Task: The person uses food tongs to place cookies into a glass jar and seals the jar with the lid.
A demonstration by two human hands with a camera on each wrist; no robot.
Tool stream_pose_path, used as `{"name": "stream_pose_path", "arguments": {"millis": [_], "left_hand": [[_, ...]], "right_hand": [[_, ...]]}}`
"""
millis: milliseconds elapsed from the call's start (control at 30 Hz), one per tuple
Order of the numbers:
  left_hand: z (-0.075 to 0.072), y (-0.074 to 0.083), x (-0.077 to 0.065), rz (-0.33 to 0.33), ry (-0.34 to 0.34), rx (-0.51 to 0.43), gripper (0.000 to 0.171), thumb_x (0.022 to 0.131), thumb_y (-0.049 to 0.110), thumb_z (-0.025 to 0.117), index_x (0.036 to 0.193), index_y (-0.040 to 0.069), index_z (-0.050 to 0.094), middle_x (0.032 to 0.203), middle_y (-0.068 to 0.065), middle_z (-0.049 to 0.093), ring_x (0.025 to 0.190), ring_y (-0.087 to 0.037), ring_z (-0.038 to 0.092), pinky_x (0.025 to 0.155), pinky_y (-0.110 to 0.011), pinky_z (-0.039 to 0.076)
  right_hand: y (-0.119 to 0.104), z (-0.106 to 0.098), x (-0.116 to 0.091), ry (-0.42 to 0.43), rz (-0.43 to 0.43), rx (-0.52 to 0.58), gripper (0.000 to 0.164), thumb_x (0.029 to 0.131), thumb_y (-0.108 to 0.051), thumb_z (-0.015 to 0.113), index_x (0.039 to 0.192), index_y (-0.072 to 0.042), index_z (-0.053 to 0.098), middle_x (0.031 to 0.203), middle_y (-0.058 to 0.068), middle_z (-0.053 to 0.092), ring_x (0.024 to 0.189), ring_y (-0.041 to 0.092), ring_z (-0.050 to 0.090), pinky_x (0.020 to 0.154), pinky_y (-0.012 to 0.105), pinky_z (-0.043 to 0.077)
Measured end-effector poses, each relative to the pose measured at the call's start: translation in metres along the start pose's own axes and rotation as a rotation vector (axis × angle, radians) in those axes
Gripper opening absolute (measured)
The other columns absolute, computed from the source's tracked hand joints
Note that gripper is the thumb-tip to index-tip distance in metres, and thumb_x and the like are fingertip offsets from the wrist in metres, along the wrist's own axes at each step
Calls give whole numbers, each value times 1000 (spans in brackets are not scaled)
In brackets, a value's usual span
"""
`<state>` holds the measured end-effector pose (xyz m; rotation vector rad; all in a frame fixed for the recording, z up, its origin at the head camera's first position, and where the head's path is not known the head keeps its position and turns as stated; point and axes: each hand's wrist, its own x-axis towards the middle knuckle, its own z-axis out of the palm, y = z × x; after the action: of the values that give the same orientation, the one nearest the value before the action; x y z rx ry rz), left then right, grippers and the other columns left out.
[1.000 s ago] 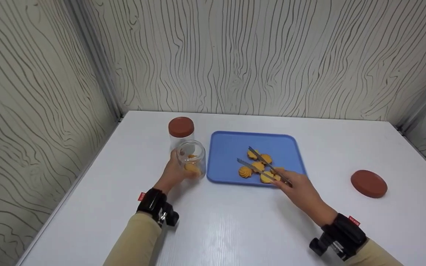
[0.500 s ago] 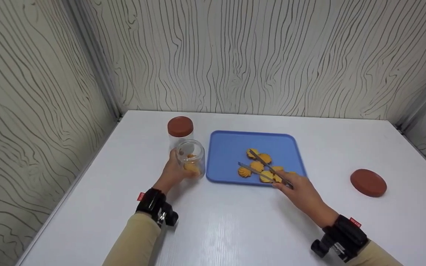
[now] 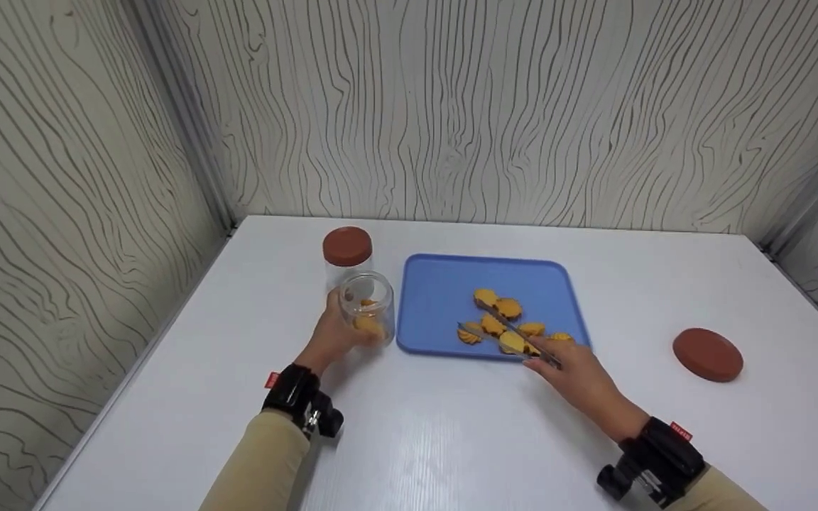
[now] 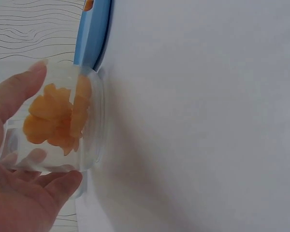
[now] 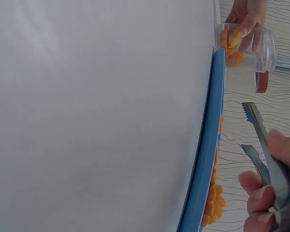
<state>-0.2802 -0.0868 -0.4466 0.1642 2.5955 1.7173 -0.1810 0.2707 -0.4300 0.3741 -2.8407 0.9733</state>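
Observation:
In the head view my left hand (image 3: pixel 331 333) grips a clear, lidless jar (image 3: pixel 384 312) just left of the blue tray (image 3: pixel 437 298). Several golden cookies (image 4: pixel 48 113) lie at the jar's bottom, with thumb and fingers round its sides in the left wrist view. My right hand (image 3: pixel 583 376) holds metal tongs (image 5: pixel 278 179) between thumb and fingers. Their serrated arms are spread apart, low over the tray's front half. The nearer tip overlaps a ridged cookie (image 3: pixel 467 336) in the head view; the other tip is beside the cookies farther back.
Behind the held jar stands a second jar with a reddish-brown lid (image 3: pixel 347 245). A loose matching lid (image 3: pixel 708 354) lies on the white table (image 3: pixel 409 440) at the right. Wood-patterned panels (image 3: pixel 451 106) border the table at the back and sides.
The tongs' tips have come down and toward me, from above the back cookies to about the ridged cookie. My left hand and the jar stay in place.

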Motion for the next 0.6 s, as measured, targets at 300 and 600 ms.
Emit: {"name": "stream_pose_path", "arguments": {"millis": [300, 600], "left_hand": [[-1, 0, -3, 4, 19, -23, 100, 63, -5, 78, 144, -7, 21, 140, -30, 42, 130, -39, 39, 110, -50, 29], [1, 1, 0, 16, 14, 11, 103, 62, -2, 81, 144, -9, 20, 139, -31, 43, 129, -40, 40, 109, -50, 31]], "right_hand": [[-1, 5, 2, -20, -21, 7, 41, 90, -13, 68, 125, 8, 60, 122, 25, 62, 106, 37, 61, 83, 45, 52], [0, 7, 2, -39, 0, -57, 40, 90, -13, 68, 122, 9, 62, 118, 24, 64, 106, 38, 61, 87, 49, 50]]}}
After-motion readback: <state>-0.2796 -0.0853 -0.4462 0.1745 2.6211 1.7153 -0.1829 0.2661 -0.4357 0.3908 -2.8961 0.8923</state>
